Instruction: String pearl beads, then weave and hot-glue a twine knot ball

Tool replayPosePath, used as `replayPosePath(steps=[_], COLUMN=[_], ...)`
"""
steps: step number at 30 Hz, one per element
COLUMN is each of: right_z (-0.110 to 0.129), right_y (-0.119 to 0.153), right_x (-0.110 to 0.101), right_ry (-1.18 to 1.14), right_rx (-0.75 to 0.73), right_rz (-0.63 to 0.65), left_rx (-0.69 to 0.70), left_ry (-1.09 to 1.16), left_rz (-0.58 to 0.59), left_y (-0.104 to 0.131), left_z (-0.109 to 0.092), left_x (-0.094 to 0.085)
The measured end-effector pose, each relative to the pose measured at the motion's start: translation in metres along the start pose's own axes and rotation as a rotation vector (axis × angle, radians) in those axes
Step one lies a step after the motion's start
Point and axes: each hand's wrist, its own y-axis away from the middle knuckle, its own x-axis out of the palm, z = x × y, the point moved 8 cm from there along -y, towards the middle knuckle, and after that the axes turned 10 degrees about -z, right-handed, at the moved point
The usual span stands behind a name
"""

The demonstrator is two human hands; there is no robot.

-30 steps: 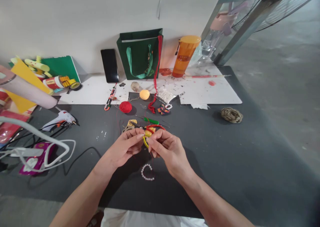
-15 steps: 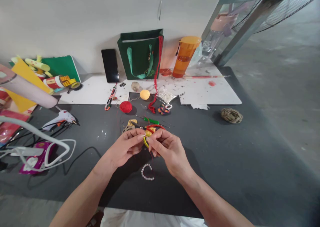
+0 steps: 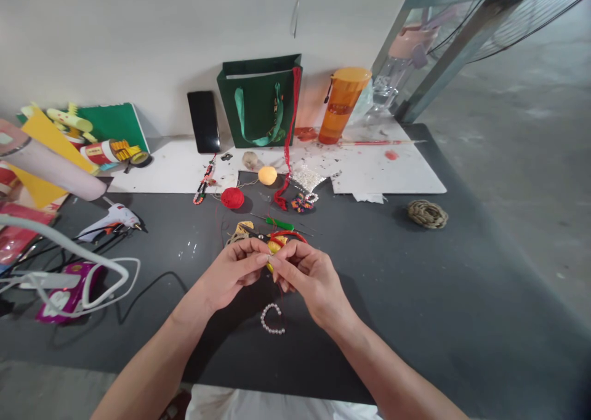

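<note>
My left hand [image 3: 239, 272] and my right hand [image 3: 308, 277] meet above the table, thumbs and fingertips pinched together. What lies between the left fingertips is too small to make out. A thin red thread [image 3: 281, 289] hangs from beneath the right fingers toward a curved strand of white pearl beads [image 3: 264, 319] lying on the table below. Just beyond the fingers are red-handled scissors [image 3: 295, 236], partly covered by my hands, and some yellow cord [image 3: 271, 266]. A green-handled hook tool [image 3: 279, 223] lies behind the scissors.
Balls of red yarn [image 3: 232, 197] and yellow yarn [image 3: 267, 175] lie farther back, before a green paper bag [image 3: 261, 106] and an orange bottle [image 3: 344, 107]. A glue gun [image 3: 111, 220] and cables lie left; a coil of cord [image 3: 427, 214] lies right.
The fingertips have closed tighter together, with the right thumb shifted slightly left against the left one. The bead strand and other things stay where they were.
</note>
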Motion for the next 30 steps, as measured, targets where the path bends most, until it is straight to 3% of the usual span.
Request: replayPosePath(steps=[6, 11, 13, 16, 19, 22, 25, 30], right_z=[-0.005, -0.011, -0.01, 0.004, 0.01, 0.0, -0.009, -0.011], right_y=[0.001, -0.001, -0.001, -0.002, -0.001, -0.002, -0.005, -0.006], right_x=[0.005, 0.005, 0.002, -0.008, -0.006, 0.002, 0.0, -0.002], right_ry=[-0.055, -0.036, 0.019, 0.147, 0.128, 0.018, -0.013, -0.002], right_rx=[0.089, 0.124, 0.086, -0.088, -0.151, -0.034, 0.064, 0.101], right_rz=[0.048, 0.093, 0.08, -0.048, -0.043, 0.049, 0.036, 0.016], left_rx=[0.073, 0.162, 0.289, 0.485, 0.555, 0.56, 0.512, 0.175], left_ry=[0.025, -0.122, -0.281, -0.53, -0.646, -0.657, -0.554, -0.027], left_rz=[-0.051, -0.074, -0.152, -0.278, -0.305, -0.291, -0.277, -0.192], left_y=[-0.001, 0.001, 0.005, 0.016, 0.022, 0.022, 0.019, 0.006], left_z=[-0.004, -0.011, -0.023, -0.041, -0.045, -0.043, -0.038, -0.012], left_x=[-0.007, -0.008, -0.011, -0.013, -0.009, -0.006, -0.007, -0.011])
